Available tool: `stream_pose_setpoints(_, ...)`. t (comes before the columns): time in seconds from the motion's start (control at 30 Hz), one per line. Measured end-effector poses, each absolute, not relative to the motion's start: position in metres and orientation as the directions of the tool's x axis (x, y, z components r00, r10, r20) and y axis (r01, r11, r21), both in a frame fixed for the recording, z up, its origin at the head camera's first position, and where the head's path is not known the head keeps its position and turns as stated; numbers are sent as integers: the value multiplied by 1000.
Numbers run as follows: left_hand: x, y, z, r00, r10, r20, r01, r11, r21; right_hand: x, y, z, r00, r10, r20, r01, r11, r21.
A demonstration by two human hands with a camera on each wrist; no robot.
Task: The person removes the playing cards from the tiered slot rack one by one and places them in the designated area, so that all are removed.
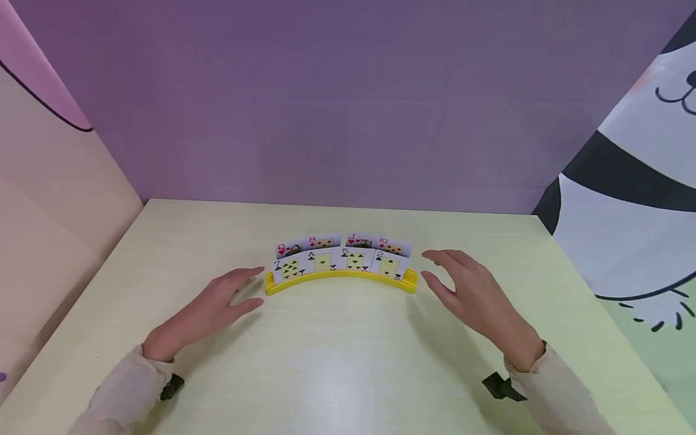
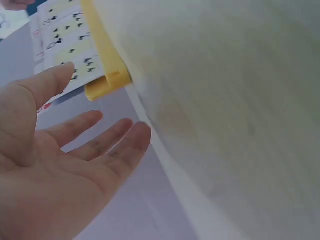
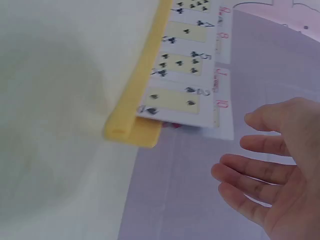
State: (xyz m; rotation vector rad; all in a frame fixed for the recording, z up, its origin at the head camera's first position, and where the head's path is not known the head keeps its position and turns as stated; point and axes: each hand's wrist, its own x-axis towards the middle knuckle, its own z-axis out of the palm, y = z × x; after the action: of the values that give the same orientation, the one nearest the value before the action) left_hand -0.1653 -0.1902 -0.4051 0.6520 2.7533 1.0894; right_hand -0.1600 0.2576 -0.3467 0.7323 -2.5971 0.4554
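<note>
Pale sleeves [image 1: 560, 393] slant up, and left hand [image 1: 209, 308] and right hand [image 1: 484, 296] hover beside opposite ends of the yellow card holder [image 1: 339, 274], fingers loosely spread, thumbs apart! Cards [image 1: 356, 261] stand in it, on the table [image 1: 337, 350].

Left hand [image 1: 209, 309] and right hand [image 1: 481, 297] well apart, fingers [image 2: 134, 142] relaxed, slightly spread.
</note>
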Motion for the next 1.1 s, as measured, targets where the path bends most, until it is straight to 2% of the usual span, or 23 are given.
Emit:
stream_pose_setpoints(0.2,-175,-186,-405,-897,440,-47,193,486,852,-170,242,-341,-806,-405,431,-542,798,-264)
stream_pose_setpoints(0.5,-191,-179,-412,-861,489,-141,71,391,918,-182,229,-352,-808,-414,419,-544,797,-263)
stream_pose_setpoints(0.87,-192,-165,-416,-911,412,3,210,457,864,-188,221,-364,-783,-451,428,-572,792,-213)
stream_pose_setpoints(1.1,-192,-160,-414,-930,367,14,210,499,841,-191,222,-369,-783,-437,443,-566,796,-213)
